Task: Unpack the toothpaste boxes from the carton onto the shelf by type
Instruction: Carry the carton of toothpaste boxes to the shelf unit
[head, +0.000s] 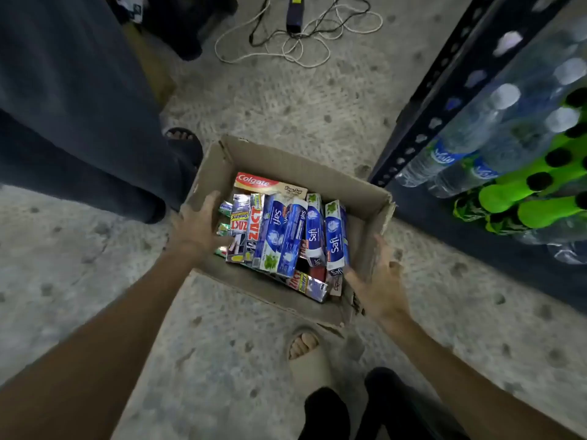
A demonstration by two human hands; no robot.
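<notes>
open carton (317,176), mixed toothpaste boxes (286,236)

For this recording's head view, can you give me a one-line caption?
Both hands, left hand and right hand, reach for an open carton of toothpaste boxes on the floor.

I note speckled grey concrete floor (286,100), dim light. Tangled cables (298,39) top centre. Dark metal rack (444,100) at right carries water bottles (470,138), green bottles (524,188).

Carton (317,173) top open to my reach; shelf upright (444,100) just right of it, bystander's leg (95,160) close left.
</notes>
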